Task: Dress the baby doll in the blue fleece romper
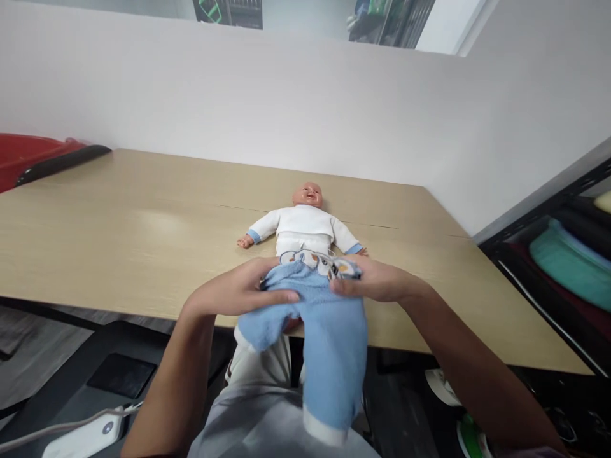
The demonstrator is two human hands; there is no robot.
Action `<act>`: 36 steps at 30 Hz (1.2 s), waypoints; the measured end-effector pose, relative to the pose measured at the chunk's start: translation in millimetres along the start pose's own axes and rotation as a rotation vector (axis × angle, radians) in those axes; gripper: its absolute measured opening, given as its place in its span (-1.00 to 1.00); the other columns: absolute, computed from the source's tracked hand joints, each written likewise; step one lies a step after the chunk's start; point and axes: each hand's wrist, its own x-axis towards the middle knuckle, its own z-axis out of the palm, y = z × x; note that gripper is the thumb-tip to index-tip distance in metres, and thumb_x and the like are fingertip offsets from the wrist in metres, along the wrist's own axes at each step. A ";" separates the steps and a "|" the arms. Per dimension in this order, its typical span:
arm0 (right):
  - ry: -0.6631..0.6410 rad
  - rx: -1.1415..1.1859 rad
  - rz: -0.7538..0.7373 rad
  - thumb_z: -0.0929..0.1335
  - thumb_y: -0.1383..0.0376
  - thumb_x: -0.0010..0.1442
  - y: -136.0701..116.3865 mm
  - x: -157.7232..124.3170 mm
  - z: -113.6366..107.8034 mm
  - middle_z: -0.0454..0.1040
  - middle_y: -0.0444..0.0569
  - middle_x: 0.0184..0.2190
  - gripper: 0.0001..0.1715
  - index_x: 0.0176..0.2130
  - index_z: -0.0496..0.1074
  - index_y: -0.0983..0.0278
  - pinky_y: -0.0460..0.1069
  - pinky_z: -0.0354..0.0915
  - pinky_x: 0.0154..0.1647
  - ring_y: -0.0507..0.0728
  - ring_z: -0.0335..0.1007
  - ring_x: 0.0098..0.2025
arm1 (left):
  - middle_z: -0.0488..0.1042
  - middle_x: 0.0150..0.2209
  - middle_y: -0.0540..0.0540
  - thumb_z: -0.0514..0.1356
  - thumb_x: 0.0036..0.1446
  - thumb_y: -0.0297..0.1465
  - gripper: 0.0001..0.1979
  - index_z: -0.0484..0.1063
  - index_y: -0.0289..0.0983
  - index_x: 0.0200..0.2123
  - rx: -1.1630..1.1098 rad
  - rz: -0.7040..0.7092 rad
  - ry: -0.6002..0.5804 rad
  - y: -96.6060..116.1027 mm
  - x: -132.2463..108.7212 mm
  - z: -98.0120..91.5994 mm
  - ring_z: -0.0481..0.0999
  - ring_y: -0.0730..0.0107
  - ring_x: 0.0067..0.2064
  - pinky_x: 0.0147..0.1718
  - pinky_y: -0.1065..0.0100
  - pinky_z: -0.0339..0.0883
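Note:
A baby doll [305, 219] in a white top with blue cuffs lies on its back on the table, head away from me and arms spread. In front of it I hold a pair of light blue baby pants [334, 343] with white cuffs and a patterned waistband. My left hand [248, 286] grips the waist on the left, thumb on top. On the right, my right hand [372, 278] pinches the other side of the waist. The pants hang over the table edge toward my lap and hide most of the doll's legs.
The wooden table [167, 254] reaches back to a white wall. A red tub [33, 159] stands at the far left. Folded cloths lie on a black shelf [573, 254] at the right. Below left, a phone [121, 375] and a white power bank [86, 436] rest on a dark seat.

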 end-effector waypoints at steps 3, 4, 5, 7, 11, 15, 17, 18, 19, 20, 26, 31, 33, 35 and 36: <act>-0.199 0.113 0.103 0.59 -0.11 0.22 -1.1 -0.9 17.9 0.72 -0.06 -0.11 -0.44 0.04 0.63 0.15 0.05 0.58 -0.17 0.21 0.66 -0.14 | 0.65 -0.18 -0.05 0.27 0.43 -0.06 -0.68 0.57 -0.19 -0.08 -0.029 -0.003 0.125 -5.4 2.1 10.9 0.61 0.21 -0.18 -0.18 0.30 0.52; -0.164 0.122 0.125 0.61 -0.06 0.22 -1.5 -1.7 25.1 0.72 -0.05 -0.09 -0.45 0.08 0.61 0.14 0.06 0.59 -0.15 0.21 0.66 -0.13 | 0.66 -0.17 -0.06 0.27 0.43 -0.05 -0.67 0.57 -0.20 -0.07 -0.026 -0.015 0.163 -6.9 2.4 14.0 0.62 0.20 -0.16 -0.16 0.29 0.52; -0.098 0.128 0.143 0.61 -0.01 0.23 -1.0 -2.4 31.8 0.72 -0.05 -0.09 -0.47 0.09 0.61 0.14 0.07 0.60 -0.14 0.22 0.66 -0.12 | 0.66 -0.15 -0.07 0.27 0.43 -0.04 -0.66 0.57 -0.20 -0.05 -0.021 -0.026 0.201 -8.3 2.2 16.1 0.62 0.18 -0.13 -0.14 0.28 0.52; 0.045 0.165 0.185 0.58 0.10 0.25 3.2 -3.3 41.7 0.72 -0.05 -0.12 -0.58 0.06 0.62 0.14 0.08 0.60 -0.16 0.22 0.65 -0.14 | 0.67 -0.08 -0.08 0.27 0.43 -0.04 -0.64 0.58 -0.19 0.01 -0.021 -0.037 0.252 -10.6 0.3 16.7 0.63 0.16 -0.06 -0.08 0.28 0.52; 0.124 0.369 0.352 0.49 0.20 0.27 19.5 -4.0 42.8 0.69 -0.08 -0.24 -0.77 -0.07 0.63 0.18 0.03 0.55 -0.30 0.17 0.60 -0.27 | 0.68 -0.11 -0.06 0.39 0.31 -0.01 -0.58 0.59 -0.20 0.01 -0.076 -0.107 0.095 -13.4 -5.9 9.5 0.64 0.17 -0.13 -0.19 0.30 0.52; -0.063 0.386 0.415 0.51 0.20 0.21 27.2 -8.9 33.1 0.71 -0.06 -0.14 -0.72 -0.07 0.64 0.19 0.06 0.57 -0.13 0.21 0.64 -0.13 | 0.68 -0.17 -0.07 0.46 0.21 0.01 -0.54 0.61 -0.24 -0.08 -0.085 -0.197 -0.034 -16.9 -5.0 9.8 0.64 0.16 -0.17 -0.22 0.29 0.50; -0.144 0.323 0.346 0.56 0.13 0.20 24.8 -11.5 32.2 0.70 -0.05 -0.05 -0.61 0.01 0.63 0.17 0.09 0.56 0.00 0.25 0.63 -0.02 | 0.69 -0.10 -0.09 0.40 0.30 -0.02 -0.59 0.61 -0.24 -0.04 -0.109 -0.162 -0.012 -20.2 -1.0 15.5 0.64 0.14 -0.08 -0.11 0.26 0.51; -0.161 0.282 0.316 0.58 0.08 0.19 22.8 -12.3 33.3 0.69 -0.05 -0.04 -0.56 0.02 0.63 0.16 0.10 0.56 0.01 0.25 0.62 -0.01 | 0.70 -0.05 -0.10 0.36 0.34 -0.05 -0.61 0.61 -0.23 0.00 -0.127 -0.139 -0.001 -22.3 1.2 19.3 0.63 0.13 -0.04 -0.05 0.24 0.51; -0.166 0.236 0.296 0.60 0.04 0.19 20.8 -12.6 35.2 0.68 -0.06 -0.05 -0.52 0.03 0.62 0.16 0.09 0.56 -0.01 0.25 0.61 -0.03 | 0.69 -0.02 -0.10 0.34 0.38 -0.08 -0.63 0.60 -0.23 0.03 -0.144 -0.121 0.007 -24.5 3.4 23.1 0.62 0.14 -0.01 0.00 0.23 0.50; -0.152 0.194 0.280 0.61 0.00 0.18 19.1 -12.5 37.8 0.67 -0.06 -0.07 -0.48 0.04 0.60 0.15 0.07 0.56 -0.04 0.23 0.60 -0.06 | 0.69 -0.01 -0.11 0.32 0.40 -0.09 -0.64 0.60 -0.24 0.04 -0.161 -0.112 0.010 -26.9 5.2 26.9 0.62 0.15 0.00 0.03 0.22 0.50; 0.059 0.173 0.102 0.55 0.00 0.31 16.9 -10.7 56.9 0.58 -0.11 -0.22 -0.59 0.02 0.56 0.16 -0.02 0.49 -0.20 0.12 0.48 -0.25 | 0.70 0.04 -0.18 0.49 0.17 0.00 -0.39 0.61 -0.29 0.12 -0.427 -0.018 -0.078 -43.5 4.5 38.3 0.65 0.07 0.02 0.05 0.20 0.53; 0.044 0.289 0.302 0.50 -0.05 0.34 7.2 -13.4 63.8 0.71 0.00 -0.07 -0.56 0.03 0.65 0.18 0.12 0.58 0.05 0.27 0.61 -0.05 | 0.71 0.00 -0.15 0.56 0.12 -0.11 -0.46 0.65 -0.26 0.07 -0.532 -0.083 -0.102 -52.4 -4.2 42.8 0.67 0.08 0.02 0.08 0.18 0.54; -0.029 0.310 0.385 0.51 -0.10 0.33 5.5 -15.4 62.7 0.71 0.02 0.01 -0.49 0.08 0.65 0.18 0.15 0.58 0.12 0.30 0.61 0.02 | 0.70 -0.03 -0.15 0.46 0.26 -0.12 -0.57 0.63 -0.27 0.05 -0.527 -0.135 -0.023 -52.0 -6.0 46.9 0.65 0.16 -0.03 0.05 0.21 0.54; -0.089 0.329 0.407 0.52 -0.19 0.26 7.9 -18.1 62.4 0.71 0.03 -0.04 -0.40 0.02 0.67 0.19 0.15 0.60 0.06 0.31 0.62 -0.02 | 0.68 -0.03 -0.15 0.40 0.33 -0.11 -0.62 0.62 -0.28 0.02 -0.534 -0.169 0.055 -49.4 -5.8 51.4 0.62 0.20 -0.03 0.07 0.22 0.52; -0.093 0.350 0.390 0.54 -0.23 0.21 10.6 -19.7 63.3 0.71 0.04 -0.06 -0.35 0.00 0.67 0.21 0.16 0.60 0.06 0.32 0.62 -0.03 | 0.67 -0.02 -0.15 0.39 0.34 -0.10 -0.62 0.61 -0.28 0.00 -0.554 -0.185 0.073 -47.7 -5.0 53.6 0.61 0.21 -0.04 0.08 0.22 0.51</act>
